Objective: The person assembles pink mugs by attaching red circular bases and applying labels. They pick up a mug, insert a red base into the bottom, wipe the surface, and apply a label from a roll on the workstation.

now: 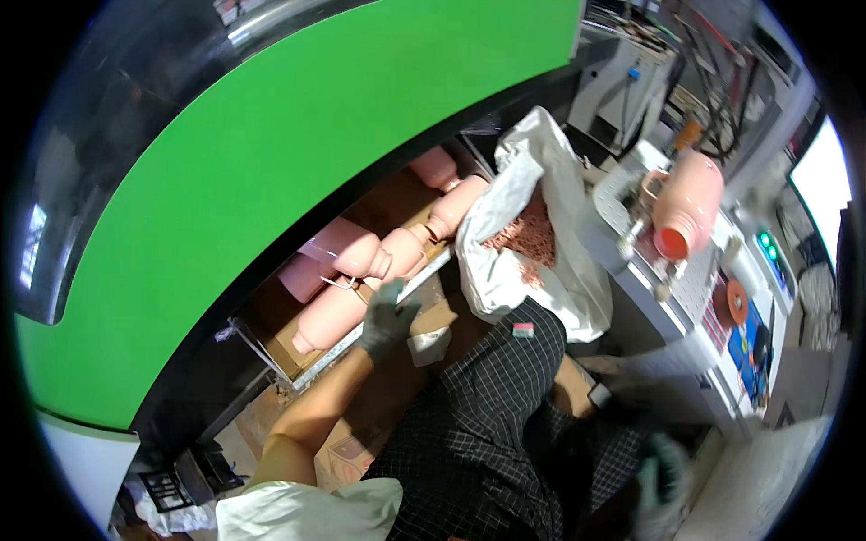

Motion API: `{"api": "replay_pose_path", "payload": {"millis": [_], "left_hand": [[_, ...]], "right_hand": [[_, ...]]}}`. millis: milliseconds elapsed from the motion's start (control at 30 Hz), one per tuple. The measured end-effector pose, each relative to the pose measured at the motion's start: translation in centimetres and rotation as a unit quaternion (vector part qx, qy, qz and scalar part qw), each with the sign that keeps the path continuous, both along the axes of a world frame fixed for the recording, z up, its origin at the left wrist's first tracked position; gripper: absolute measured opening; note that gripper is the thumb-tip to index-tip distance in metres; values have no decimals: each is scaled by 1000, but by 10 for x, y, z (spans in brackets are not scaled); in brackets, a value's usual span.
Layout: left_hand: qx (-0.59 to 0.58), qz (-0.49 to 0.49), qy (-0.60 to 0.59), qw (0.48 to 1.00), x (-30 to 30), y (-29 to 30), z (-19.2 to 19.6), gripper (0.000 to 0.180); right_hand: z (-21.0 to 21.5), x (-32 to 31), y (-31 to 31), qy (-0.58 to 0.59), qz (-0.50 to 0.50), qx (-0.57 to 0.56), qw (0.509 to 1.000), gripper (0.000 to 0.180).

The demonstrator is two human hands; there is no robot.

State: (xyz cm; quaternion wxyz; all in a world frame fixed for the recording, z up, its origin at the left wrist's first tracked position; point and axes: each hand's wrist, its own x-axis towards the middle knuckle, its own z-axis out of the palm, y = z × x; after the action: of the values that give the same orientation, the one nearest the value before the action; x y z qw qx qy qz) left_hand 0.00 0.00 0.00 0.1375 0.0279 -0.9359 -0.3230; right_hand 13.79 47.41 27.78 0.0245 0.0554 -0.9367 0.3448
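Observation:
Several pink plastic bottles with loop handles lie on their sides in a long shallow tray under the green machine panel. My left hand (388, 323), in a grey glove, reaches to the tray's near edge (336, 353). Its thumb and fingers are apart, with the fingertips just by a pink bottle (402, 256); whether they touch it I cannot tell. Another pink bottle (332, 316) lies just left of that hand. Low on the right, beside my dark checked clothing, my gloved right hand (663, 478) is smeared by motion, its fingers unclear.
A white sack (577, 270) of pink scraps stands right of the tray. On the workbench (622, 257) at the right, a pink bottle (690, 203) rests in a metal fixture, near an orange-brown tape roll (732, 302). The green machine panel (298, 117) overhangs the tray.

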Motion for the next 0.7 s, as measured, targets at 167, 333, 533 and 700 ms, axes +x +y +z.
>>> {"api": "replay_pose_path", "payload": {"millis": [167, 333, 533, 700], "left_hand": [[-92, -15, -69, 993, -24, -9, -100, 51], [-144, 233, -148, 950, -138, -9, -135, 56], [-124, 273, -120, 947, -155, -83, -140, 42], [26, 257, 112, 960, -113, -95, -67, 32]], "right_hand": [[-111, 22, -38, -71, -9, -159, 985, 17], [-136, 10, -54, -94, 48, -158, 982, 16], [-153, 28, -39, -119, -42, -152, 980, 19], [-129, -8, -63, -42, -52, -152, 986, 13]]}}
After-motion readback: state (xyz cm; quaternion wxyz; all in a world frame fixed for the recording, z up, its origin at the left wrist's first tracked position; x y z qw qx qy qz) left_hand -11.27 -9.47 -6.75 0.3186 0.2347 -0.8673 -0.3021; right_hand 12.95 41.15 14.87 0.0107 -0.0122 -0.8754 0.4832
